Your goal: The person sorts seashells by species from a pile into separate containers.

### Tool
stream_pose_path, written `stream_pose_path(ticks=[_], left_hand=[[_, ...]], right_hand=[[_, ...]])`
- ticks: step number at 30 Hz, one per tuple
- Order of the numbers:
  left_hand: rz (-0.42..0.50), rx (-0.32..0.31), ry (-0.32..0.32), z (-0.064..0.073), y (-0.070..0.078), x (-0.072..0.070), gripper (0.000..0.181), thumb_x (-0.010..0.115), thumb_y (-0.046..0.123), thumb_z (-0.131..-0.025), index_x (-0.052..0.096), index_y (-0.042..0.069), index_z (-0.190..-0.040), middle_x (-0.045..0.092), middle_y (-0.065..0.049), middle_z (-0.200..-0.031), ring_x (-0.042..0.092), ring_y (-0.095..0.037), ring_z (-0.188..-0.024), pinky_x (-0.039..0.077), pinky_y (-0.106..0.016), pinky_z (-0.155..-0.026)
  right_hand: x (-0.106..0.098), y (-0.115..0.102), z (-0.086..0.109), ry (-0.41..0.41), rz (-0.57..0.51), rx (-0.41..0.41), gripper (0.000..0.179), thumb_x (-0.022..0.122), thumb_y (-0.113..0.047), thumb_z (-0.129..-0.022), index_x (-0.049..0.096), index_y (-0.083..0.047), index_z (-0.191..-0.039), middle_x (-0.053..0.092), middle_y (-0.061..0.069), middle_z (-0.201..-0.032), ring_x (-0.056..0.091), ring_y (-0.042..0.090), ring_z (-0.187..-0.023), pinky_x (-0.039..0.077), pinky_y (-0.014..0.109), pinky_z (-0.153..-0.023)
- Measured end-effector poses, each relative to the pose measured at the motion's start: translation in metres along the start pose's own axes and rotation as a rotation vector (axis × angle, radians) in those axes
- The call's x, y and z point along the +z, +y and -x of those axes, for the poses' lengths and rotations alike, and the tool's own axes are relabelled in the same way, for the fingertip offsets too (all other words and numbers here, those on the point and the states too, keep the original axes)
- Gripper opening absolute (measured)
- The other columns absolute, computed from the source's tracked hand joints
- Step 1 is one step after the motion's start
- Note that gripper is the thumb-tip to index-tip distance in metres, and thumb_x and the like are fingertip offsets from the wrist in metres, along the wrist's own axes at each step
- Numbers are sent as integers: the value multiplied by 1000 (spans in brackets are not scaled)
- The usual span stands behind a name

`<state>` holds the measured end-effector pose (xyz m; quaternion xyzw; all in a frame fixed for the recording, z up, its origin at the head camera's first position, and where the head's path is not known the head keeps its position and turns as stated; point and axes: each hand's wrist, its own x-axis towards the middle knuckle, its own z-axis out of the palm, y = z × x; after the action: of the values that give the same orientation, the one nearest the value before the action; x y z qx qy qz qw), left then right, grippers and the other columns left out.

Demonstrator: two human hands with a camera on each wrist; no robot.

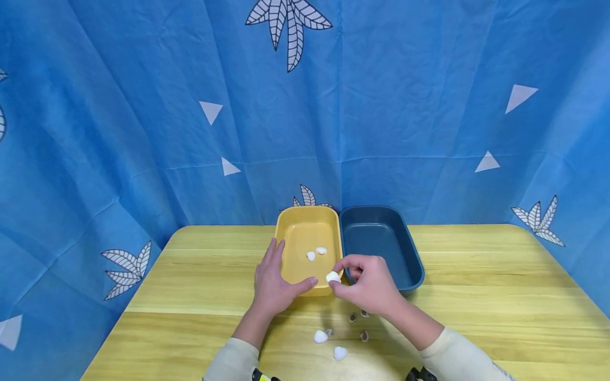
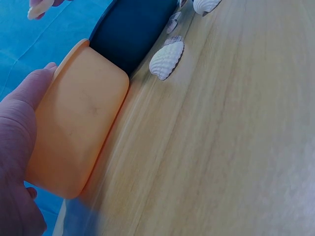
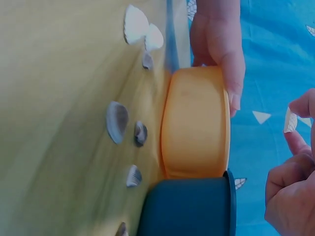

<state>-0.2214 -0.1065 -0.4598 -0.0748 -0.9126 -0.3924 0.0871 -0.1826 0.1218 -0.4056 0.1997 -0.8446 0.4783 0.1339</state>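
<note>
White shell [image 1: 333,277]: pinched by right hand [image 1: 369,280], near-right corner of yellow tray [image 1: 305,235]. Light, stiff, brittle, we judge; hold by rims. Left hand [image 1: 275,284]: fingers extended, near-left corner.

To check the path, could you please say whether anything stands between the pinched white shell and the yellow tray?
Nothing visible does: the right hand holds the white shell higher than the yellow tray; the left hand is at the tray's left.

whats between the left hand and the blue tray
In the head view, the yellow tray with two white shells inside; the right hand pinches another shell above.
</note>
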Motion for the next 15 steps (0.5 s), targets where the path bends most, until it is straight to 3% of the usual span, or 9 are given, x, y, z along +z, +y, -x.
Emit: stream_pose_path(ticks=[15], left_hand=[[-4,-24,-10,1,3,-2,116,83,63,-67,29,15,-158,16,-4,-165,19,-30,-148,10,-61,-115]], right_hand=[[-2,11,-33,36,-7,63,12,85,-14,-77,75,-13,-85,30,-6,-49,28,11,-40,25,27,-41]])
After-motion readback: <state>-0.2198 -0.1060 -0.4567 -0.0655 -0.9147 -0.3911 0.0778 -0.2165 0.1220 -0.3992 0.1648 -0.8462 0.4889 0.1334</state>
